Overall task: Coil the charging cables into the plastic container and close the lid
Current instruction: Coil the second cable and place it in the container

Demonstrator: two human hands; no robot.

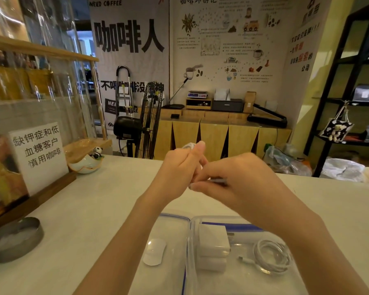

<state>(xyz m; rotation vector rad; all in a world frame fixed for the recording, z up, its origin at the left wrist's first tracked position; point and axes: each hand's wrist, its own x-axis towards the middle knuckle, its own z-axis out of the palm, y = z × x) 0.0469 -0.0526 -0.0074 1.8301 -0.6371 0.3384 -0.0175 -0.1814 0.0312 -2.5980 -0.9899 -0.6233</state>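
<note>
Nearest the camera, at the bottom right of the frame: clear plastic container [243, 279] is sitting open on the pale counter [94, 209]. Inside it, a coiled white cable [273, 255] is lying flat at the right, its plug end pointing left toward a white charger block [213, 241]. Just left of the container, a clear sheet with a blue edge, probably the lid [170, 222], is lying flat with a white mouse [154, 251] seen on or under it; cannot tell which.

Above the container, at centre frame, both hands are meeting in the air. Left hand [179, 167] is curling closed, thumb up, with a bit of white, likely a second cable [189, 145], showing at the thumb tip. Right hand [232, 179] is pinching its fingertips together on a thin grey piece, probably the cable's end; blurred, so not certain. How much cable is wound cannot be told.

Judgement, handling: cable is looking light, soft and springy, so a loose loop will be tending to unwind. Best hold is across the whole bundle, not by the plug. Long axis of the held piece seems to be running left-right between the hands.

Lid not yet on.
</note>
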